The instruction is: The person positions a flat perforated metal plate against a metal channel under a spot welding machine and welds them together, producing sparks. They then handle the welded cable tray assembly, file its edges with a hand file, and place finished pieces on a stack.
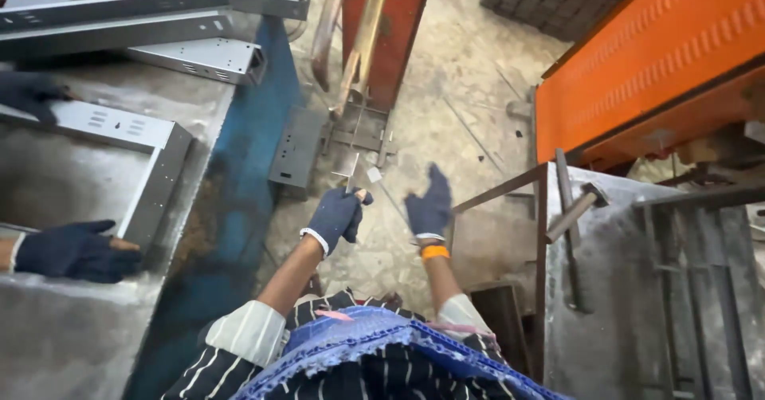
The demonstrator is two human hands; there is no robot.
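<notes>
Left hand [336, 215] grip curled, perhaps on small metal piece [348, 163]; right hand [430, 205] open, raised.

Dark-blue gloves [335, 217], orange wristband [435, 252] (striped sleeves [247, 332]).

Single head-worn view, steeply downward over gloved hands [382, 213] toward the floor [462, 105]

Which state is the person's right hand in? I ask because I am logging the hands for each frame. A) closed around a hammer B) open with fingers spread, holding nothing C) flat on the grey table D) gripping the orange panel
B: the gloved right hand is raised in the air with its fingers spread and nothing in it, above the concrete floor, while the left hand is curled near a small metal piece.
</notes>
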